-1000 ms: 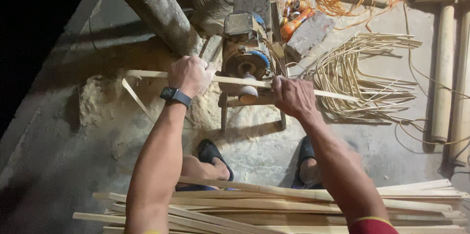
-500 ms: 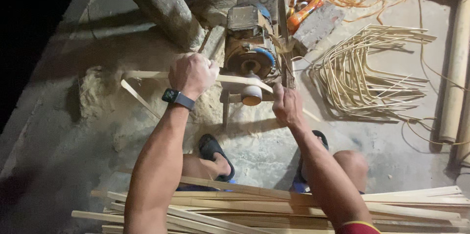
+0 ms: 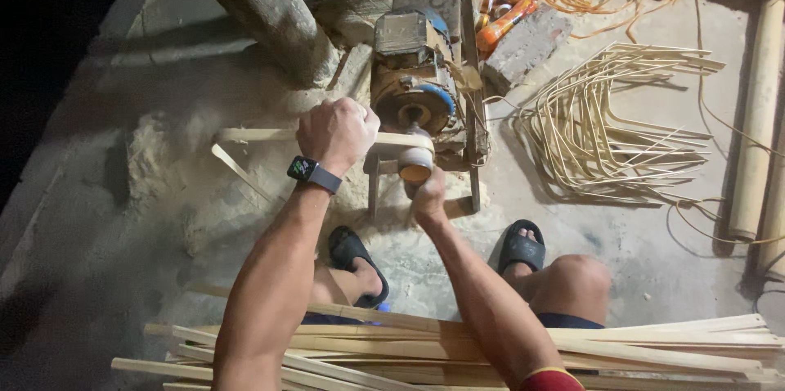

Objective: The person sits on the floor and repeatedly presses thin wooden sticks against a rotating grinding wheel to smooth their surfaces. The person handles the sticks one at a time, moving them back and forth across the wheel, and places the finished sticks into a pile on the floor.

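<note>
My left hand (image 3: 335,133), with a black watch on its wrist, is closed around a flat pale bamboo strip (image 3: 253,136). The strip lies level and sticks out to the left of the fist. Its right part runs to the small sanding drum (image 3: 416,164) at the front of a rusty motor (image 3: 413,80). My right hand (image 3: 428,196) sits curled just under that drum and touches it. Whether its fingers hold the strip's end is hidden.
Several split bamboo strips (image 3: 507,342) lie across my lap, above my feet in black sandals (image 3: 520,245). Sawdust (image 3: 163,170) is heaped on the left. Bent thin strips (image 3: 609,125) and bamboo poles (image 3: 756,113) lie to the right. A thick post (image 3: 262,15) and a brick (image 3: 527,43) stand beyond the motor.
The strip has slid left across the drum and no longer sticks out on the right. My right hand moved left and down to the drum; the left hand kept its grip.
</note>
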